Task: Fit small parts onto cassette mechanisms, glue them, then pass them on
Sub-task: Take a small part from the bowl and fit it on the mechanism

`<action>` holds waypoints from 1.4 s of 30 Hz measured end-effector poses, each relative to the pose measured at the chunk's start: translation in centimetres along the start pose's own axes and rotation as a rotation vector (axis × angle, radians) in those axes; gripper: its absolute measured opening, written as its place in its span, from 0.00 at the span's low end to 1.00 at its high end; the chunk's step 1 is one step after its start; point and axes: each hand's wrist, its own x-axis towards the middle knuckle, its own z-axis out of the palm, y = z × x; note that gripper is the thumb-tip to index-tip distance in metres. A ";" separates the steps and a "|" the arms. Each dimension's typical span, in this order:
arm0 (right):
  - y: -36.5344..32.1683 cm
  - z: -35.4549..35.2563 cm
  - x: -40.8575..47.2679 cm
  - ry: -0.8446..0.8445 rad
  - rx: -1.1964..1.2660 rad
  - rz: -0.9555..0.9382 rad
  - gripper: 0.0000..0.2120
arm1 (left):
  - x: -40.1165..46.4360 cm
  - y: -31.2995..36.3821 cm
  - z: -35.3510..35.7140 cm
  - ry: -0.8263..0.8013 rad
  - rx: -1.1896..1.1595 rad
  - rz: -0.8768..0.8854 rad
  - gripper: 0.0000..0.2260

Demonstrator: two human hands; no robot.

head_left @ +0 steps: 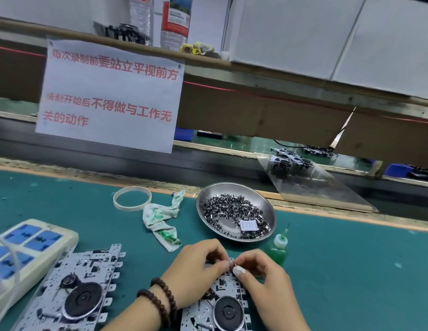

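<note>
On the near side of a factory line, a green bench mat (351, 271) runs along a wooden edge, with a dark conveyor channel (136, 161) behind it and a wooden shelf (256, 75) above; a paper notice (110, 91) printed in red hangs from the shelf, and two water bottles (174, 20) stand on top. Near the bottom centre, a cassette mechanism (222, 309) lies flat on the mat, its long axis running from the viewer toward the channel, black flywheel near the viewer and the far end under the hands. Left hand (196, 266), with a bead bracelet on the wrist, and right hand (263, 271) meet over that far end, fingertips curled inward and pinching a tiny metal part (231, 262); which part it is cannot be made out. A second mechanism (74, 295) lies to the left, flat, angled toward the upper right, its near side against a white power strip (31, 249) with blue sockets. Beyond the hands sits a steel dish (208, 199) of small dark parts holding a white label, and just right of the hands stands a green glue bottle (277, 249), partly hidden by the right hand. A stained rag (160, 218) and a tape ring (131, 199) lie farther left. A clear sheet (311, 187) slopes from the channel, and more mechanisms (289, 161) rest at its top.
</note>
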 end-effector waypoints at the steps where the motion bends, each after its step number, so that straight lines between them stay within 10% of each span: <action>1: 0.0 0.0 0.0 0.005 0.026 0.007 0.10 | 0.0 -0.3 0.1 0.005 -0.014 0.016 0.06; 42: 0.6 -0.1 0.6 -0.050 0.099 -0.038 0.17 | -0.1 -0.3 0.6 0.034 -0.163 -0.063 0.07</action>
